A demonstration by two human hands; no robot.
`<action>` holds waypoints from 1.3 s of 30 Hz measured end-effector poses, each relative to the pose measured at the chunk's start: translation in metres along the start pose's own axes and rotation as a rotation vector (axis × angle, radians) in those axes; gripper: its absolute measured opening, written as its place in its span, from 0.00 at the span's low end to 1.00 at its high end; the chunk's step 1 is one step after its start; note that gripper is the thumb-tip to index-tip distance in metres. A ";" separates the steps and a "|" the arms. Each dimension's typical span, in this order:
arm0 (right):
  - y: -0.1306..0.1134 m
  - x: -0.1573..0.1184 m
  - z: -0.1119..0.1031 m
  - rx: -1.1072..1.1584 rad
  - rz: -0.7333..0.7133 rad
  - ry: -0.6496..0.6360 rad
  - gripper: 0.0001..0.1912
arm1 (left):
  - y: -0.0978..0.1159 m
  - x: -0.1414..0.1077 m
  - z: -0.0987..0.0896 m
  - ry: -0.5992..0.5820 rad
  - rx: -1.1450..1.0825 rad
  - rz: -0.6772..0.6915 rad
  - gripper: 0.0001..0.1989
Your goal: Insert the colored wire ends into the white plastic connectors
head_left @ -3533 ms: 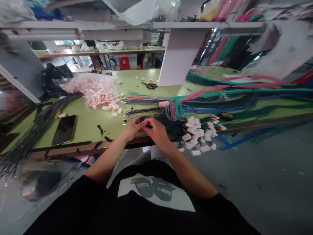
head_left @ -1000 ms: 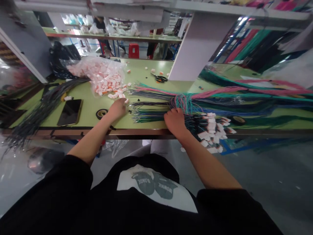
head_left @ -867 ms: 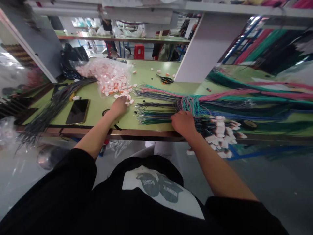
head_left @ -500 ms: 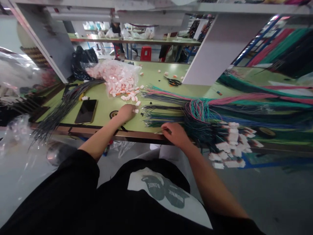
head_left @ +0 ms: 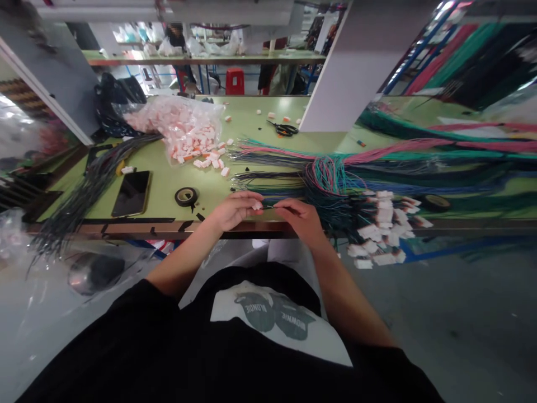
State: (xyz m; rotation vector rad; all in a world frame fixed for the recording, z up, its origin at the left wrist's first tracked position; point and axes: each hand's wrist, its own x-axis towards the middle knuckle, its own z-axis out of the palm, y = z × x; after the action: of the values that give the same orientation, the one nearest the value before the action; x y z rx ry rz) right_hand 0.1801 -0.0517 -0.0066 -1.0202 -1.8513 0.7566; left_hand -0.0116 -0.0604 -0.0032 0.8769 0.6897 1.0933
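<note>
My left hand (head_left: pixel 235 211) pinches a small white and orange connector housing (head_left: pixel 256 206) at the table's front edge. Facing it, my right hand (head_left: pixel 301 217) is closed on the end of a thin dark wire (head_left: pixel 271 207), whose tip is at or very near the housing; whether it is inside I cannot tell. Just behind both hands lie bundles of wires (head_left: pixel 272 174) in black, green, blue and pink, their bare ends pointing left. Loose housings (head_left: pixel 213 159) spill from a clear plastic bag (head_left: pixel 176 120) at the back left. Right of my right hand, several wired housings (head_left: pixel 386 224) hang over the edge.
A roll of black tape (head_left: pixel 185 196) and a phone (head_left: pixel 132 193) lie left of my hands. A bundle of grey wires (head_left: pixel 92 179) overhangs the left front edge. Black scissors (head_left: pixel 283 129) lie near a white upright panel (head_left: pixel 331 73). Another tape roll (head_left: pixel 435 202) sits at right.
My left hand has moved right and toward me from the loose housings, carrying one housing to my right hand. My right hand still holds the wire. The camera view has shifted slightly.
</note>
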 end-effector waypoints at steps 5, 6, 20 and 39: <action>-0.006 0.001 -0.002 -0.016 -0.009 0.072 0.06 | 0.006 0.020 0.000 -0.052 0.145 0.028 0.22; -0.007 0.001 -0.003 -0.029 -0.007 0.083 0.06 | 0.008 0.024 0.000 -0.056 0.188 0.026 0.23; -0.014 0.005 -0.003 -0.325 -0.058 0.083 0.06 | 0.013 0.046 -0.011 -0.257 0.139 -0.141 0.22; -0.014 0.008 0.008 -0.482 0.001 0.060 0.07 | 0.013 0.046 -0.009 -0.220 0.263 -0.109 0.19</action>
State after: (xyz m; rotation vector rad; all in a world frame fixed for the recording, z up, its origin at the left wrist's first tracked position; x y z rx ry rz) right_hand 0.1659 -0.0523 0.0047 -1.3253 -2.0268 0.2743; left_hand -0.0102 -0.0116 0.0009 1.1518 0.6977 0.8047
